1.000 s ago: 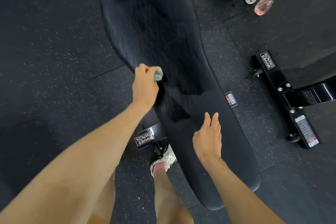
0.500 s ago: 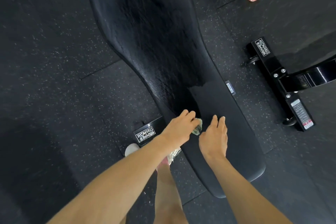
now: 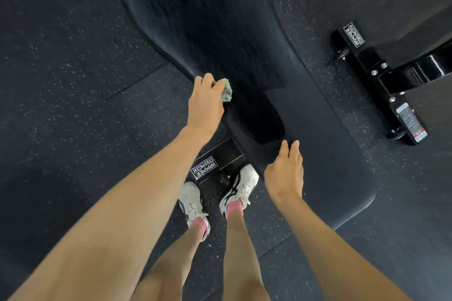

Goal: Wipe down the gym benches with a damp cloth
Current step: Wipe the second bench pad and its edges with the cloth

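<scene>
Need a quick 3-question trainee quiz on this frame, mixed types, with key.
1. Which hand grips the cloth? A) left B) right C) neither
2. True or false: the right hand grips a bottle.
3. Fill in: the lighter, dry part of the bench is the end ___ the person (nearest/farthest).

Key:
1. A, the left hand presses it to the bench edge.
2. False, it rests on the bench with fingers straight.
3. nearest
</scene>
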Demonstrator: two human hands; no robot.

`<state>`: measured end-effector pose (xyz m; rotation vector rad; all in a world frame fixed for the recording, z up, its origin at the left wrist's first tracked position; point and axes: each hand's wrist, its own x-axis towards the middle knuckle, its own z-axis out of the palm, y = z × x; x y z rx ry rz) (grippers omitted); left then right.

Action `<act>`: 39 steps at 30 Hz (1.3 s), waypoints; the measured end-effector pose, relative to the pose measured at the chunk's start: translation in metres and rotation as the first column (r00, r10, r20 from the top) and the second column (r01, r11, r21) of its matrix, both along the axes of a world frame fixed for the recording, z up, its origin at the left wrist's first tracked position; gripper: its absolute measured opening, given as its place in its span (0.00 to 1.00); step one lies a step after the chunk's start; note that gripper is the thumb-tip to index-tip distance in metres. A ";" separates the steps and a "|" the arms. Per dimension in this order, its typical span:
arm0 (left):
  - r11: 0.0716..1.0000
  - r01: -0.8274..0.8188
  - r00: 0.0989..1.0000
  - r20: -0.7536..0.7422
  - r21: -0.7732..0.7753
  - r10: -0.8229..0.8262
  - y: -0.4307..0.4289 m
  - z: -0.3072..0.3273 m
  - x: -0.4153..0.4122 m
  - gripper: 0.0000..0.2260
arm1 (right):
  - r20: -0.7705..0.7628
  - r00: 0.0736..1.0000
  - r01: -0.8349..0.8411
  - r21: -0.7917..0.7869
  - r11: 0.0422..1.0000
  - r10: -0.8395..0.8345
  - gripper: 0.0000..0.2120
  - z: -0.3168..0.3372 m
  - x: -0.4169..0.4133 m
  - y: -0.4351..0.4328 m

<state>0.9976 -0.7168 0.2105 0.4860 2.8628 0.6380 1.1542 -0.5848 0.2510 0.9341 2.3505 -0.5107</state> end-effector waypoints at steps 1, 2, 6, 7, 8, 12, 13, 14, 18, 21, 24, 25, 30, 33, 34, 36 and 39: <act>1.000 -0.009 1.000 -0.007 0.026 0.009 0.006 -0.001 0.016 0.19 | -0.011 1.000 -0.004 0.002 1.000 0.004 0.31 -0.002 0.002 0.000; 0.998 0.011 1.000 -0.009 0.064 -0.010 0.011 -0.004 0.037 0.18 | -0.019 1.000 -0.009 0.002 1.000 0.009 0.30 -0.003 0.003 0.001; 0.953 0.236 0.971 -0.006 0.189 -0.239 0.037 -0.011 0.136 0.12 | -0.060 0.998 -0.008 -0.002 1.000 0.008 0.30 -0.005 0.007 0.006; 0.944 0.256 0.965 -0.001 0.206 -0.261 0.042 -0.012 0.154 0.12 | -0.067 0.997 -0.025 0.002 1.000 0.026 0.31 -0.005 0.008 0.008; 0.940 0.256 0.965 0.004 0.226 -0.264 0.046 -0.012 0.163 0.14 | -0.071 0.996 -0.056 0.011 0.998 0.057 0.32 -0.004 0.010 0.011; 0.908 0.382 0.922 -0.006 0.172 -0.387 0.035 -0.010 0.148 0.19 | -0.087 0.981 -0.170 0.019 0.985 0.171 0.31 -0.003 0.016 0.030; 0.909 0.391 0.919 -0.005 0.144 -0.394 0.030 -0.010 0.136 0.20 | -0.096 0.974 -0.204 0.017 0.979 0.205 0.30 -0.002 0.016 0.036; 0.927 0.359 0.933 -0.007 0.111 -0.361 0.025 -0.010 0.121 0.21 | -0.101 0.966 -0.238 0.014 0.971 0.238 0.29 -0.001 0.016 0.042; 0.999 0.040 0.998 -0.055 0.018 -0.039 0.024 -0.011 0.051 0.21 | -0.108 0.946 -0.307 0.010 0.952 0.306 0.27 0.000 0.011 0.072; 0.966 -0.257 0.966 -0.020 0.038 0.258 0.049 -0.005 0.022 0.19 | -0.110 0.941 -0.319 0.026 0.947 0.320 0.27 0.000 0.006 0.096; 0.906 -0.422 0.906 -0.022 0.041 0.423 0.085 -0.001 0.035 0.19 | -0.112 0.940 -0.323 0.025 0.946 0.323 0.27 0.001 0.002 0.117; 0.908 -0.416 0.909 -0.024 0.043 0.417 0.096 0.000 0.045 0.19 | -0.116 0.937 -0.328 0.026 0.944 0.329 0.28 0.001 0.001 0.123; 0.987 -0.143 0.990 0.021 0.079 0.142 0.142 -0.003 0.117 0.20 | -0.115 0.931 -0.346 0.027 0.938 0.347 0.29 0.000 -0.005 0.144; 0.991 0.107 0.991 0.070 0.085 -0.113 0.155 -0.003 0.162 0.25 | -0.104 0.937 -0.334 0.012 0.942 0.333 0.30 -0.002 -0.006 0.150; 0.979 0.184 0.979 0.069 0.087 -0.190 0.155 -0.002 0.170 0.26 | -0.100 0.938 -0.333 0.010 0.943 0.332 0.30 -0.003 -0.006 0.152; 0.956 0.283 0.957 0.042 0.070 -0.287 0.151 -0.001 0.169 0.25 | -0.096 0.938 -0.334 0.007 0.943 0.333 0.30 -0.005 -0.005 0.154; 0.977 0.214 0.977 -0.003 0.017 -0.214 0.137 -0.004 0.128 0.22 | -0.110 0.939 -0.327 0.000 0.945 0.325 0.30 -0.007 -0.004 0.157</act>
